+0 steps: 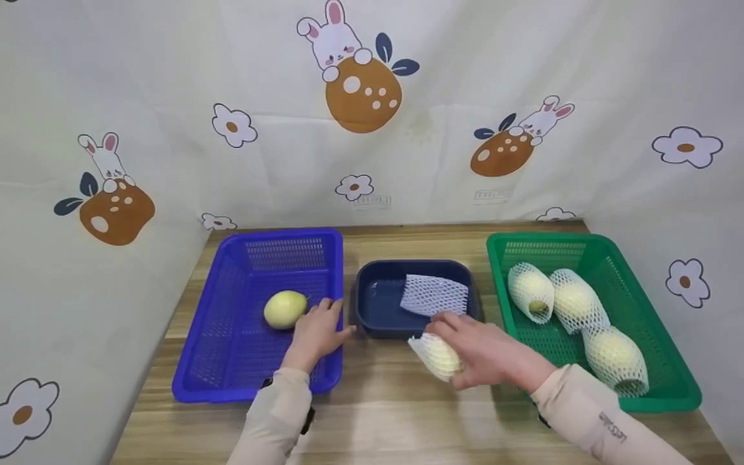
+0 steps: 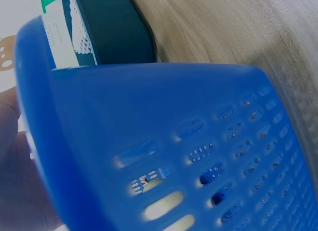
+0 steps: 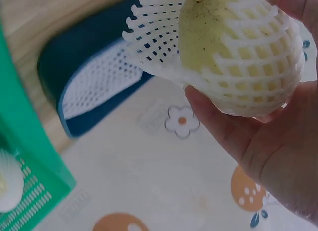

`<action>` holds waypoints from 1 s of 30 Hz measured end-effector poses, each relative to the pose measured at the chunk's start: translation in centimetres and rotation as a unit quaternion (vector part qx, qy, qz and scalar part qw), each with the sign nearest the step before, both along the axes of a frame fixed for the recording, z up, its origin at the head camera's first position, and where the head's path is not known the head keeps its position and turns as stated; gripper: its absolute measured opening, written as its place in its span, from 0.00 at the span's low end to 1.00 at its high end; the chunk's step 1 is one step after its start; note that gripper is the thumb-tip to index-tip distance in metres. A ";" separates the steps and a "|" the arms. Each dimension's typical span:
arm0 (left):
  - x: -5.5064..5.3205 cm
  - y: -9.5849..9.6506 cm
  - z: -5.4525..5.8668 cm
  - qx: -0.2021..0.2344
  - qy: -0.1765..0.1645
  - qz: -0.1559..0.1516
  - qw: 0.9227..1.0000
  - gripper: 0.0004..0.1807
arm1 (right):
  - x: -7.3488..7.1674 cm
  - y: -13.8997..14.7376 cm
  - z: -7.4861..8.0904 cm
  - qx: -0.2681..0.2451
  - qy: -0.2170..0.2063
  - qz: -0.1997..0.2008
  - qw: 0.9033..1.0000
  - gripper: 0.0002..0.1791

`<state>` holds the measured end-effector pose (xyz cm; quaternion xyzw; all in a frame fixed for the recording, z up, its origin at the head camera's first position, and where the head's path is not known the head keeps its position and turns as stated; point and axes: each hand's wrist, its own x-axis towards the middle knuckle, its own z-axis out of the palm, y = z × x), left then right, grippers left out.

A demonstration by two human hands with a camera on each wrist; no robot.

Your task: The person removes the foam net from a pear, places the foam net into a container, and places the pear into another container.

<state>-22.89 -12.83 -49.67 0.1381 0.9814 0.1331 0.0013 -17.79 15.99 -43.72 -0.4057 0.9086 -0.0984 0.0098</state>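
My right hand (image 1: pixel 482 349) grips a yellow-green pear (image 3: pixel 203 52) dressed in a white foam net (image 3: pixel 253 67), held in front of the dark blue bin. The net's loose end flares open, baring the pear's stem and speckled skin. My left hand (image 1: pixel 317 332) is over the right side of the blue basket (image 1: pixel 194 352), fingers loosely extended and holding nothing. Just left of its fingers, a bare pear (image 1: pixel 285 310) lies in that basket. In the left wrist view the basket's wall (image 2: pixel 134 102) covers most of the hand.
Between the baskets stands the dark blue bin (image 1: pixel 375 329), containing an empty foam net (image 1: pixel 435 295). On the right, a green basket (image 1: pixel 659 403) holds several netted pears (image 1: pixel 616 358). A printed cloth (image 1: pixel 436 155) hangs behind and beside the wooden table (image 1: pixel 385 420).
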 end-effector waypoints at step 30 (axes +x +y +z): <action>0.2 0.0 -0.1 0.002 0.013 -0.002 1.000 0.33 | -1.3 -3.3 -7.6 0.093 0.058 0.027 0.994 0.42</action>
